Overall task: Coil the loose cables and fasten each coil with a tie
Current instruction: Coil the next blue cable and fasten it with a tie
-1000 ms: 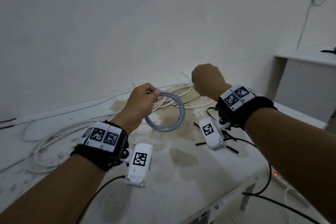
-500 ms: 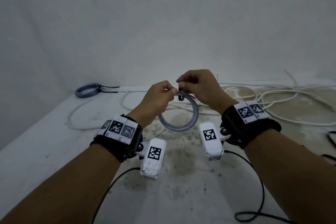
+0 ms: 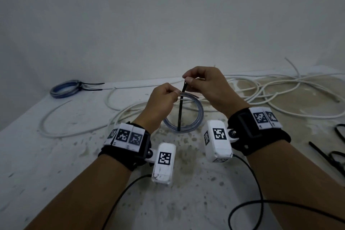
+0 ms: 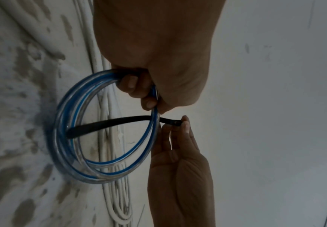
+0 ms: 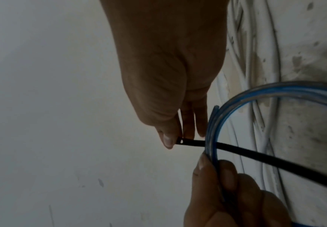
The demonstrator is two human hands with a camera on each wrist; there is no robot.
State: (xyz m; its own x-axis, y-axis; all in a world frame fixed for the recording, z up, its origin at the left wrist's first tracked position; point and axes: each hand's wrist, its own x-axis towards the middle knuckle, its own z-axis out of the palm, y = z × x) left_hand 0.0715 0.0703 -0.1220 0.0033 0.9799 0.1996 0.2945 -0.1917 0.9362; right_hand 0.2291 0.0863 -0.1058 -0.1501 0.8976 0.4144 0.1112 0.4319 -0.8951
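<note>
Bare white wall, dim light. White desk (image 3: 56, 155) below it, stained and flecked, strewn with loose white cables (image 3: 280, 99) at the far side.

Left hand (image 3: 160, 102): grip closed round the top of a clear-and-blue coil (image 3: 199, 115), fingers curled over the strands where they overlap. Judged reason: pinching there keeps the turns stacked so they cannot spring apart while the tie goes on. Coil hangs upright, above the desk, between the two wrists.

Right hand (image 3: 205, 87): thumb and fingertips pinch the head end of a black tie (image 3: 180, 112), just above the left thumb. In the left wrist view the strap passes through the ring of the coil, its tail pointing down and free. Held by the head, so the tail can presumably be brought round the strands and fed into the slot; not yet looped.

Far left on the desk: another blue coil (image 3: 64, 89), already tied, tie tails sticking out. Set well apart from the loose cables, likely as the done pile.

Right edge: spare black ties (image 3: 326, 153) on the desk, within reach.
</note>
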